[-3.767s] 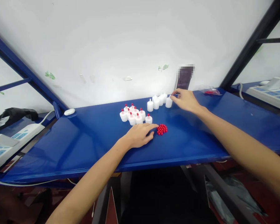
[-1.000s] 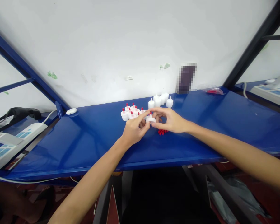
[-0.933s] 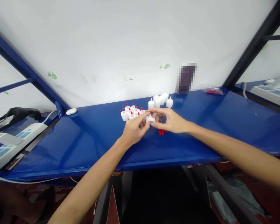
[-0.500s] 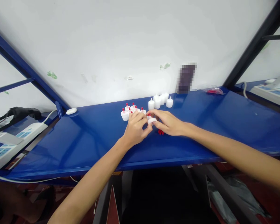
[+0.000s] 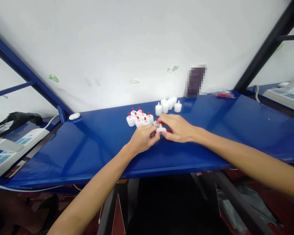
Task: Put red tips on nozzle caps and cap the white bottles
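Observation:
Between both hands is a white plastic spout cap (image 5: 161,130) with a red tip, its spout pointing up. My left hand (image 5: 144,137) is closed, thumb and fingers pinching the cap's left side. My right hand (image 5: 178,128) is curled over it from the right, with fingertips at the red tip and thumb at the base. Just behind stands another red-tipped cap (image 5: 156,123), partly hidden by my fingers. Beyond my left hand is a cluster of red-tipped white caps (image 5: 138,122). Small red tips (image 5: 170,131) lie on the table, partly covered by my right hand.
Several white spout caps without red tips (image 5: 165,106) stand at the back of the blue table (image 5: 100,140). A clear bag with red pieces (image 5: 224,94) lies at back right. A white oval object (image 5: 74,116) is at back left, and a power strip (image 5: 26,142) beyond.
The held cap has shifted slightly right and toward me, and a red tip now shows on its spout. My left fingers have drawn down, uncovering more of the cluster.

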`<state>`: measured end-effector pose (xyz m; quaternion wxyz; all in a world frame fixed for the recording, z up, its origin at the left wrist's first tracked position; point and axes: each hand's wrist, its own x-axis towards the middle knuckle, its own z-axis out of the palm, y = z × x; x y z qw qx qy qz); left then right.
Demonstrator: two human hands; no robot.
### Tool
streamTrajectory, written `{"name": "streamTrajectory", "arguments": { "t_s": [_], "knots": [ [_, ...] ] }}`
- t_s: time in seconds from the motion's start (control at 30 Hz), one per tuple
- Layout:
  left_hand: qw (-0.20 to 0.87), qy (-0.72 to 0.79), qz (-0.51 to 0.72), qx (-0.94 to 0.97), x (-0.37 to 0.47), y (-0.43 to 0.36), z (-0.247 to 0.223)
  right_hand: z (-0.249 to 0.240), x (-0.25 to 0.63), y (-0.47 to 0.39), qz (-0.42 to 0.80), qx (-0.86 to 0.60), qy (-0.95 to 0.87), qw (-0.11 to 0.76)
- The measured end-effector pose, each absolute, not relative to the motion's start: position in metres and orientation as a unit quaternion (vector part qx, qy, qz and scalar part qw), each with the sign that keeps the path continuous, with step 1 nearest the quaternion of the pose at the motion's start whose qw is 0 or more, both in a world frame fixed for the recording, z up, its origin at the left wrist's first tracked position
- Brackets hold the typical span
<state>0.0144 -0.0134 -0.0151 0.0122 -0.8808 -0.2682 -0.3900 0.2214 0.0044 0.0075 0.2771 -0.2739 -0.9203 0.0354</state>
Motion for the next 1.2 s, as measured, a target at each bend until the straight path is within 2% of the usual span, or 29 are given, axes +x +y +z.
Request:
{"name": "streamTrajectory", "arguments": {
  "t_s": [0.33,0.63,0.77,0.87,0.97,1.03,1.2],
  "knots": [
    [-0.002,-0.264,-0.327,-0.907,0.016,-0.014,-0.017,0.002,0.217,0.004,-0.066,-0.257,-0.917,0.296],
    [0.029,-0.263,-0.325,-0.908,0.013,-0.014,-0.015,0.002,0.222,0.005,0.007,-0.222,-0.918,0.327],
    [0.036,-0.284,-0.336,-0.898,0.010,-0.013,-0.015,0.010,0.225,0.004,0.098,-0.200,-0.912,0.346],
    [0.003,-0.330,-0.371,-0.868,0.012,-0.013,-0.013,0.012,0.225,0.005,0.151,-0.254,-0.870,0.396],
    [-0.012,-0.357,-0.431,-0.829,0.012,-0.014,-0.013,0.011,0.225,0.014,0.129,-0.315,-0.833,0.437],
    [0.009,-0.336,-0.467,-0.818,0.011,-0.015,-0.014,0.009,0.226,0.022,0.100,-0.338,-0.830,0.432],
    [0.052,-0.288,-0.496,-0.817,0.008,-0.016,-0.013,0.004,0.220,0.036,0.079,-0.354,-0.865,0.346]
  ]
}}
